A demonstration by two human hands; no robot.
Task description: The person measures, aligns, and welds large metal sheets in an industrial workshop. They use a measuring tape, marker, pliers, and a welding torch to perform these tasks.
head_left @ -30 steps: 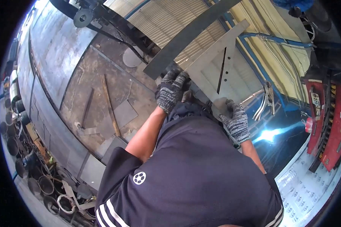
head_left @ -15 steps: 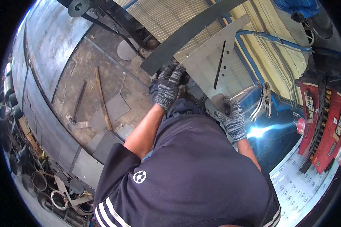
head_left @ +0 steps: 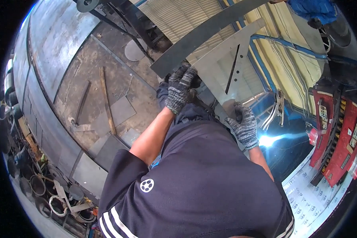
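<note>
My left hand (head_left: 181,88), in a grey-and-black knitted glove, is closed on the near end of a long dark metal strip (head_left: 202,37). From there the strip runs up and right to the top edge of the view. My right hand (head_left: 245,125), gloved alike, grips the lower corner of a flat grey metal plate (head_left: 218,59) between thumb and fingers. A long slot and several small holes pierce this tapered plate. Strip and plate are close together, side by side near my left fingers.
Metal offcuts (head_left: 122,113) and a wooden stick (head_left: 106,101) lie on the floor at left. Red machines (head_left: 339,135) stand at right, near locking pliers (head_left: 280,105). Round pipe pieces (head_left: 37,184) crowd the lower left. A blue cloth (head_left: 313,12) shows at top right.
The view has shifted slightly, so the strip and plate appear a little further right. Both hands keep their grips. Something skin-coloured now shows at the strip's far end.
</note>
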